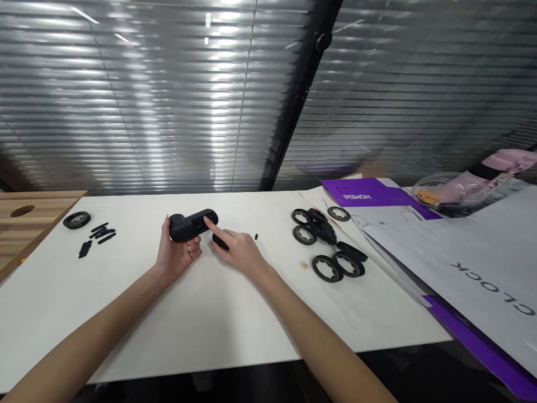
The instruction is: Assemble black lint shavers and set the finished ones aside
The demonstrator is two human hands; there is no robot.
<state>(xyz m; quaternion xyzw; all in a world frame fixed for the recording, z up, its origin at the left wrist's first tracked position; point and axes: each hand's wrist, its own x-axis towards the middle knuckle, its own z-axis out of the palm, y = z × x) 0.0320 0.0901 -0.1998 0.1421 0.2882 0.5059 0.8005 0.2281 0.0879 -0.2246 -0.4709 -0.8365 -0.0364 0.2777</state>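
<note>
My left hand (pixel 178 254) is wrapped round a black handheld device (pixel 184 228), held above the white table. The device has a rounded bulge at its left end and a long recess on the side facing me. The index finger of my right hand (pixel 237 249) touches the device at that recess. Between the thumb and curled fingers of the same hand sits a small black oval piece (pixel 220 242), partly hidden. Just right of this hand, a tiny black part (pixel 256 237) lies on the table.
Several black rings (pixel 327 268) and dark parts lie on the right of the white table (pixel 235 324). Several thin black pieces (pixel 103 230) and a black ring (pixel 76 220) are at left. Purple packaging (pixel 364 192) and a large white sheet (pixel 470 263) cover the right side.
</note>
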